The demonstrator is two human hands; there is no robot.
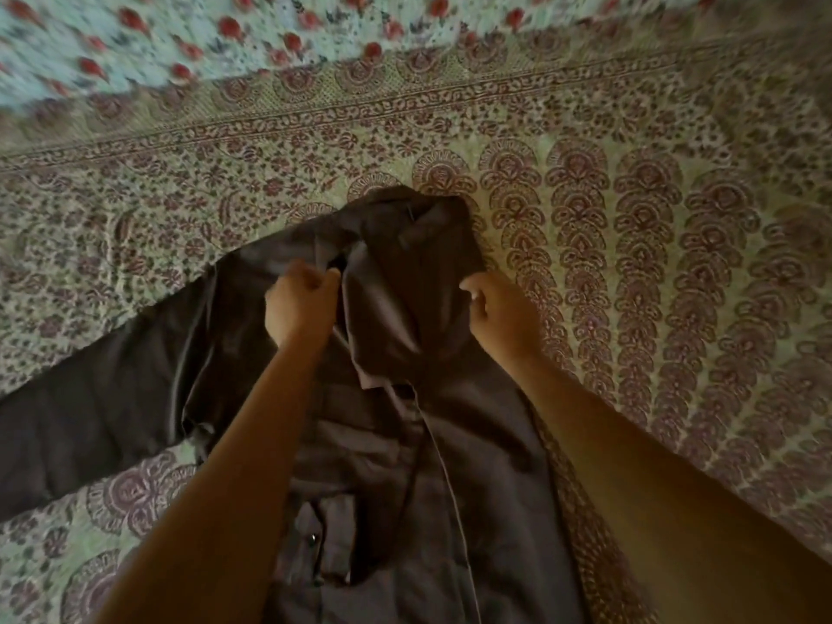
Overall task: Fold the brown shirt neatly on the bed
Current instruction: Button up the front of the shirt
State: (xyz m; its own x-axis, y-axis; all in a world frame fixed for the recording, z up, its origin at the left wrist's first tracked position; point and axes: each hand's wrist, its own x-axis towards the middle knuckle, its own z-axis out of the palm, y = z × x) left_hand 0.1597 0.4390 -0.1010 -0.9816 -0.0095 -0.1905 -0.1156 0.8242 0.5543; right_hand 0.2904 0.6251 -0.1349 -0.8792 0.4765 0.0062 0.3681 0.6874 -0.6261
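Brown shirt [405,443] — lying mid-bed on the patterned bedspread [675,263], 1 sleeve [103,398] stretched out left. Left hand [299,304] pinches fabric near the collar; right hand [499,313] grips the far-right shoulder edge — 2 holds, likely to draw that side inward for folding.

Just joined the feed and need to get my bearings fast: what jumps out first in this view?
A brown shirt lies spread in the middle of a bed cover printed with dark red patterns, one sleeve stretched out to the left. Both bare hands are at its upper part: the left hand pinches a fold, and the right hand has its grip on the shirt's right edge.
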